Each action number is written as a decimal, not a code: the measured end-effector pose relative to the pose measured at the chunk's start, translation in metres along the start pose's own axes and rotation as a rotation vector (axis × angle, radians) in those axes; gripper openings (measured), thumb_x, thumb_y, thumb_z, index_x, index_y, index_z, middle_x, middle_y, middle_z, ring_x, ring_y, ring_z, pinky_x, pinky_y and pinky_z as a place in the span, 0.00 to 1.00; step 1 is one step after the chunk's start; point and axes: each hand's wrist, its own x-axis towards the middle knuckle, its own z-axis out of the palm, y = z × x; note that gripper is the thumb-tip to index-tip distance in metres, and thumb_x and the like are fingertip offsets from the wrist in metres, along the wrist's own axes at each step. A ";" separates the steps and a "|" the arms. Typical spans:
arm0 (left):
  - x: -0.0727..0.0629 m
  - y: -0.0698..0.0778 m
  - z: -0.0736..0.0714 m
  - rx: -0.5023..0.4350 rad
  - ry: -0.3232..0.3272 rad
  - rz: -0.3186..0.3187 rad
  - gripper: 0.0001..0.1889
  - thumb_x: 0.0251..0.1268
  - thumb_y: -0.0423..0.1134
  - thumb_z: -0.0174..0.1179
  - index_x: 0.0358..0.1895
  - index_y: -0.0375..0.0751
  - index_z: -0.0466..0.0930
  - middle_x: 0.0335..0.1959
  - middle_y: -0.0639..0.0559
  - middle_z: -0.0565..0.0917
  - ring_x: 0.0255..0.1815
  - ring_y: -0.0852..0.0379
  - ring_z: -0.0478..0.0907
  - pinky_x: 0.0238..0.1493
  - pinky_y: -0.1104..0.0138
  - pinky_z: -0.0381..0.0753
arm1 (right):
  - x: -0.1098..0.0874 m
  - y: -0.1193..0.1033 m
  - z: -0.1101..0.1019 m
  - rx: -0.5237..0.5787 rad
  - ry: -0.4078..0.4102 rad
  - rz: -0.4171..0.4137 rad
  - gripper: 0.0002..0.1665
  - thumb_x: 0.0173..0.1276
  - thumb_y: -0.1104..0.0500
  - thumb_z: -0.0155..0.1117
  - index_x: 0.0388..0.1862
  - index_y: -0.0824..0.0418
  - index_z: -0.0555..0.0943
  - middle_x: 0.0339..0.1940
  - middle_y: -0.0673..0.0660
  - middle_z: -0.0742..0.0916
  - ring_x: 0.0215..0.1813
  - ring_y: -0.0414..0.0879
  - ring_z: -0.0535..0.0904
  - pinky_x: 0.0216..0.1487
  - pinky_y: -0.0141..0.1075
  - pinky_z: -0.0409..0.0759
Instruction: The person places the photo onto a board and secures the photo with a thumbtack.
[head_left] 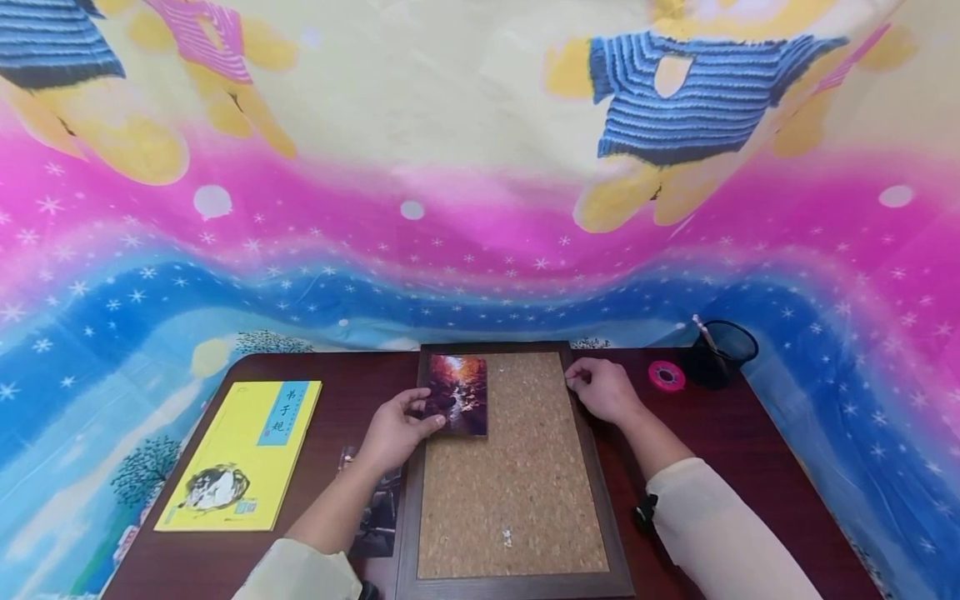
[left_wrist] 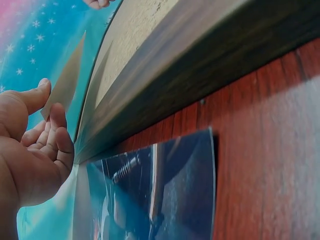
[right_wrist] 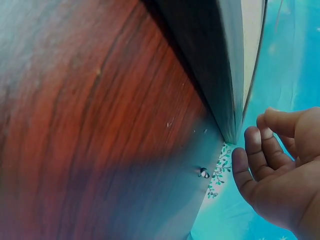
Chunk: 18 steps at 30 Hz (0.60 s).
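Note:
My left hand (head_left: 399,427) pinches the left edge of a photo print (head_left: 459,392) of an autumn stream among red trees. The print stands over the upper left of a cork board (head_left: 517,475) with a dark wooden frame. From the left wrist view, the pale back of the photo (left_wrist: 67,80) shows between thumb and fingers. At the frame's upper right edge, my right hand (head_left: 606,390) has its thumb and forefinger tips together. In the right wrist view the right hand's fingers (right_wrist: 257,155) are bent; whether something small sits between the tips cannot be made out.
A dark photo (head_left: 378,517) lies left of the board, partly behind my left forearm. Further left lies a yellow book (head_left: 240,458). At the back right are a pink tape roll (head_left: 666,376) and a black mesh pen holder (head_left: 716,358). A printed curtain (head_left: 480,250) hangs behind.

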 end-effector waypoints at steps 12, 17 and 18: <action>0.004 0.009 0.017 -0.003 -0.031 0.043 0.30 0.66 0.42 0.73 0.68 0.38 0.78 0.53 0.44 0.82 0.36 0.56 0.80 0.35 0.63 0.83 | 0.007 -0.005 0.005 0.008 -0.007 -0.014 0.05 0.75 0.59 0.64 0.42 0.55 0.87 0.34 0.50 0.88 0.35 0.47 0.80 0.41 0.45 0.78; 0.006 0.013 0.023 0.016 -0.029 0.055 0.29 0.66 0.42 0.73 0.68 0.37 0.78 0.52 0.44 0.83 0.37 0.56 0.80 0.35 0.63 0.82 | 0.012 -0.011 0.004 0.016 -0.015 -0.023 0.07 0.75 0.59 0.63 0.43 0.55 0.88 0.35 0.51 0.88 0.34 0.47 0.80 0.39 0.45 0.78; 0.006 0.013 0.024 0.020 -0.028 0.058 0.29 0.66 0.43 0.73 0.68 0.37 0.78 0.52 0.44 0.83 0.37 0.56 0.80 0.35 0.63 0.82 | 0.013 -0.012 0.004 0.020 -0.013 -0.022 0.06 0.75 0.59 0.64 0.43 0.55 0.88 0.34 0.51 0.88 0.34 0.47 0.80 0.39 0.44 0.78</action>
